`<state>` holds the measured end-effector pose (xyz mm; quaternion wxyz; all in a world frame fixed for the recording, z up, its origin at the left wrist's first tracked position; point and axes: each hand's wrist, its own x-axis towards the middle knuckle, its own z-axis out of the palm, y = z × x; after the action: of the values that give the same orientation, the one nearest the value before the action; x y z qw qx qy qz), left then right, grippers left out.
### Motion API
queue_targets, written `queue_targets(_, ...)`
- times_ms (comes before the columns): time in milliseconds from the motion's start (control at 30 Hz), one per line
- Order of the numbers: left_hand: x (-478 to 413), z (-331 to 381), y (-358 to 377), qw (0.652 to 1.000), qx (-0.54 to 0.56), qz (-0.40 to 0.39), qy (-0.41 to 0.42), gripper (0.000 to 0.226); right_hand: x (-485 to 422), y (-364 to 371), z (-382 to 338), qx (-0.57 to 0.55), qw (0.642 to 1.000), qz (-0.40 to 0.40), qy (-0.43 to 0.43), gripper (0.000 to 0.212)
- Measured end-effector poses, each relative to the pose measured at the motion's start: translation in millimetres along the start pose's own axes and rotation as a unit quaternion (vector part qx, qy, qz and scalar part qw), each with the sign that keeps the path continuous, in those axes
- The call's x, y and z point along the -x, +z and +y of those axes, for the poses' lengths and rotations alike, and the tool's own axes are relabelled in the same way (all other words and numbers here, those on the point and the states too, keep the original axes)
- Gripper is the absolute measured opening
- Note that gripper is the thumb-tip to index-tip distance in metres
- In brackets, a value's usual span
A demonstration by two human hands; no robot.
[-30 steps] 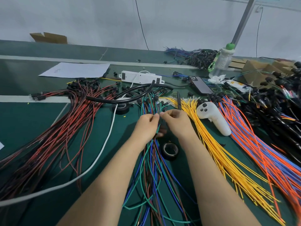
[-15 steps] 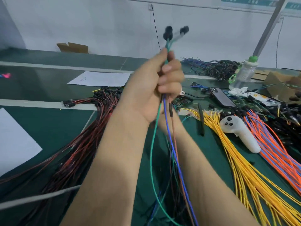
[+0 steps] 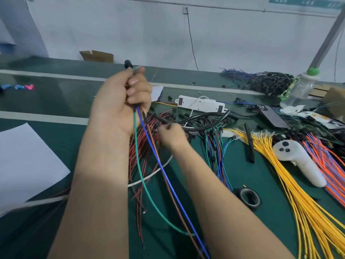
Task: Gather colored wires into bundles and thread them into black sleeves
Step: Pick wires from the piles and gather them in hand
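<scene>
My left hand point(image 3: 121, 101) is lifted off the green table point(image 3: 56, 101), up and to the left of the white power strip point(image 3: 200, 105), forearm rising steeply and the back of the hand turned toward me. Its fingers are curled into a tight fist around a small bundle: a green wire point(image 3: 139, 165), a blue wire point(image 3: 158, 161) and a brown wire point(image 3: 168, 182) all leave the bottom of the fist and trail down toward me, the green one bowing out in a loose curve. A black connector point(image 3: 127, 64) pokes out above the fist. My right hand point(image 3: 171, 136) sits low, just on my side of the power strip and a little left of it, at the edge of the red wires point(image 3: 141, 139) heaped on the table. Its fingers are drawn together at a dark wire end, but the blur keeps me from telling whether they actually grip it. A black sleeve point(image 3: 249, 144) lies flat on the table, nearer me than the power strip and to its right, between the mixed green and blue wires point(image 3: 214, 146) and the yellow wires point(image 3: 298, 193), untouched by either hand.
</scene>
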<state>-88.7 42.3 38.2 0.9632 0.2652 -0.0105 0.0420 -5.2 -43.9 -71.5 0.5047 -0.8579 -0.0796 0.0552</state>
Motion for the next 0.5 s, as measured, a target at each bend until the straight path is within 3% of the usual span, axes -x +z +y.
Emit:
queue_targets(67, -3.6, -1.8, -5.8, 0.998, -0.054, 0.017, 0.005, 0.023, 4.4, -28.7, -15.5, -0.185, 0.982, 0.014, -0.019, 0.021)
queue_targets(133, -8.0, -14.4, -6.3, 0.995, -0.087, 0.048, 0.009, 0.023, 16.1, -63.0, -27.4, -0.266, 0.961, 0.039, -0.068, 0.009)
queue_targets(200, -14.7, -36.6, -4.5, 0.991, -0.115, 0.066, 0.017, 0.023, 28.8, -94.8, -32.5, -0.231, 0.962, 0.081, -0.120, 0.009)
queue_targets(300, -23.5, -72.7, 10.3, 0.987, -0.145, 0.062, -0.014, 0.022, 49.7, -125.6, -31.7, -0.083, 0.979, 0.101, -0.158, 0.012)
queue_targets(400, -26.9, -96.7, 38.4, 0.992, -0.112, 0.016, -0.056, 0.016, 70.7, -145.4, -23.5, 0.063, 0.982, 0.073, -0.162, 0.012)
queue_targets(500, -27.2, -109.7, 65.9, 0.989, -0.135, 0.000, -0.056, 0.026, 97.3, -166.7, -16.7, 0.101, 0.982, 0.023, -0.160, 0.016)
